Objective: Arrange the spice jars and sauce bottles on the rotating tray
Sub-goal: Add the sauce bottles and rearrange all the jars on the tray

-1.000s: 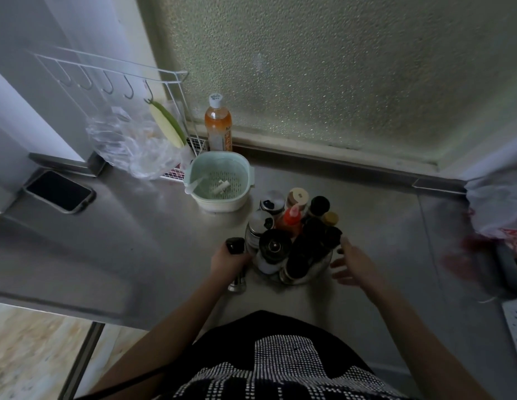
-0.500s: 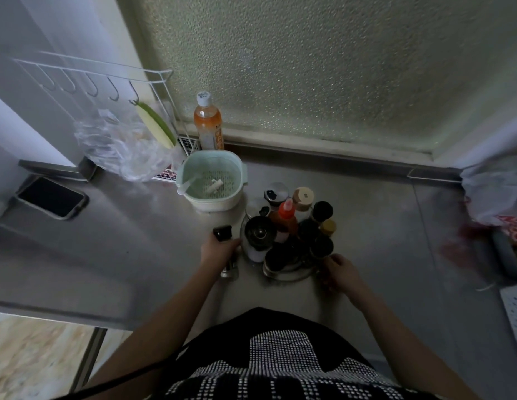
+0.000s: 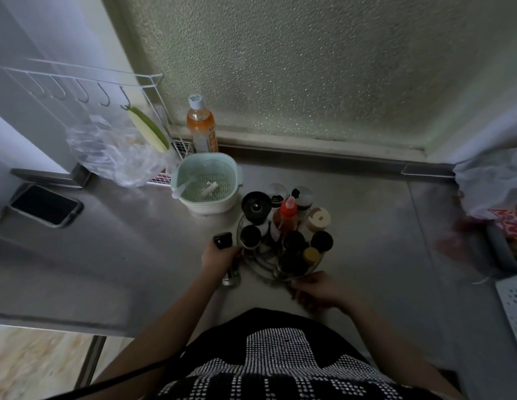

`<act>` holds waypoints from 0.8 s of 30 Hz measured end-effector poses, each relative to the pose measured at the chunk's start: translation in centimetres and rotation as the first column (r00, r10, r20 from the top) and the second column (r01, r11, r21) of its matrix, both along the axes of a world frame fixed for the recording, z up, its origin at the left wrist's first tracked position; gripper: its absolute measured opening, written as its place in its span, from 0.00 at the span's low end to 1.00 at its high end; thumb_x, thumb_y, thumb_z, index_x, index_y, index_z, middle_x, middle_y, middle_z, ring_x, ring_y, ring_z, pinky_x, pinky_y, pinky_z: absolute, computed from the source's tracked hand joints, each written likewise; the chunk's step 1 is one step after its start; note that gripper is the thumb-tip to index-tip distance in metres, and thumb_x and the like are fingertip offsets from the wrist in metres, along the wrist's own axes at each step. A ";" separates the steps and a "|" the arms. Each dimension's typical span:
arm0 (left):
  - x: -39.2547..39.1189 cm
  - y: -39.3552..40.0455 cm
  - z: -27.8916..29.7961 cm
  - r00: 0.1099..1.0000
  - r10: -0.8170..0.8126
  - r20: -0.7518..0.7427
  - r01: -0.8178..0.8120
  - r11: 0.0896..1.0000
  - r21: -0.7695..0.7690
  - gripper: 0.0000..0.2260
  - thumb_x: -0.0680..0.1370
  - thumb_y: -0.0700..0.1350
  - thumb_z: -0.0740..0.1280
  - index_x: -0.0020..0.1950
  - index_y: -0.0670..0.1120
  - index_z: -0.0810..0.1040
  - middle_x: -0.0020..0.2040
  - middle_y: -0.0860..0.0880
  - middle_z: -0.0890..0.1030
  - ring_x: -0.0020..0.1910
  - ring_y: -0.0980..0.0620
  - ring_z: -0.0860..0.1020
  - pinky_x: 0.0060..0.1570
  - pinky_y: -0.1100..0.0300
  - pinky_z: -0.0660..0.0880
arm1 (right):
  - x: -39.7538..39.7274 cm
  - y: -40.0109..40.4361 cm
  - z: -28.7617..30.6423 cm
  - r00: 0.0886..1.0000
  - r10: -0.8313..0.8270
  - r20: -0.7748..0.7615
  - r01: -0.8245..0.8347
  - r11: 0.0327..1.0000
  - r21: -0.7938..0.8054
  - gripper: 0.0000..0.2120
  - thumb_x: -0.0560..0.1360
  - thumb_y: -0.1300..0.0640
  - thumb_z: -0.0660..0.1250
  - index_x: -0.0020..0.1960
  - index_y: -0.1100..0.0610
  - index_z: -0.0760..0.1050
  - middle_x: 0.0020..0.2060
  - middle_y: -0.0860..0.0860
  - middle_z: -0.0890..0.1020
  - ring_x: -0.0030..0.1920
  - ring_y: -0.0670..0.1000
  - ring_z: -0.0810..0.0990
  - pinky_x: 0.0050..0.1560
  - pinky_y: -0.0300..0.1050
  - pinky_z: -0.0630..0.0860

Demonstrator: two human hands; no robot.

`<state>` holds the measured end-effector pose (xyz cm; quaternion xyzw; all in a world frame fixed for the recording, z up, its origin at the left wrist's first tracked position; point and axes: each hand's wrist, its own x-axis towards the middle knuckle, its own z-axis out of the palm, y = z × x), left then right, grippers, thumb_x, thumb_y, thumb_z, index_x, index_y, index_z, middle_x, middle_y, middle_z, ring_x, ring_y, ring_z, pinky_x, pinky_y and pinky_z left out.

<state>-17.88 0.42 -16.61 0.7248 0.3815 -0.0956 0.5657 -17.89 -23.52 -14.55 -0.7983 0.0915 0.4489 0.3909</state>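
While most of the work looks done, it's not quite finished yet. Biggest thing first: the steel countertop [image 3: 367,226], which carries everything, with the rotating tray [image 3: 261,271] sitting toward its near edge, right in front of the person. That tray is already packed with spice jars and sauce bottles: a big black-lidded jar [image 3: 255,206] on its far-left side, a red-capped sauce bottle [image 3: 287,216] about in the middle, a tan-lidded jar [image 3: 317,219] on the right, and a few dark-capped bottles plus a yellow-capped bottle [image 3: 311,255] crowding the near-right side.

What's left, as far as I can tell, is one item: the black-capped bottle [image 3: 227,255], which stands on the countertop just beside the tray's left rim, not on it. The left hand [image 3: 218,259] is wrapped around that bottle's middle. The right hand [image 3: 315,288] rests at the tray's near rim, fingers curled loosely; I can't tell if it's actually pinching the rim or just touching it.

So I'd guess there's one more bottle to slot in, probably into the gap on the near-left side.
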 end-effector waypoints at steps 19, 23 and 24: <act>-3.6 -2.7 6.9 0.627 -0.689 0.363 0.354 0.668 0.655 0.19 0.63 0.62 0.67 0.47 0.54 0.71 0.43 0.47 0.74 0.38 0.55 0.74 0.34 0.59 0.75 | 2.6 -1.6 9.4 0.691 0.252 0.678 -0.164 0.967 -0.193 0.11 0.70 0.53 0.69 0.52 0.46 0.74 0.39 0.47 0.74 0.34 0.42 0.71 0.39 0.43 0.70; -2.6 -4.0 6.6 0.585 -0.785 0.203 0.527 0.558 0.641 0.22 0.65 0.62 0.68 0.52 0.49 0.75 0.46 0.46 0.76 0.41 0.45 0.78 0.38 0.57 0.73 | 4.1 -1.4 9.2 0.630 0.114 0.768 0.010 0.988 -0.155 0.14 0.72 0.55 0.67 0.57 0.50 0.72 0.40 0.43 0.72 0.36 0.46 0.71 0.39 0.43 0.70; -2.3 -4.3 6.5 0.594 -0.789 0.157 0.552 0.542 0.634 0.23 0.66 0.59 0.71 0.54 0.47 0.75 0.48 0.45 0.76 0.44 0.44 0.78 0.40 0.57 0.72 | 4.6 -1.3 9.1 0.631 0.107 0.768 0.039 0.985 -0.169 0.16 0.72 0.54 0.67 0.59 0.50 0.71 0.43 0.46 0.73 0.39 0.48 0.72 0.41 0.46 0.72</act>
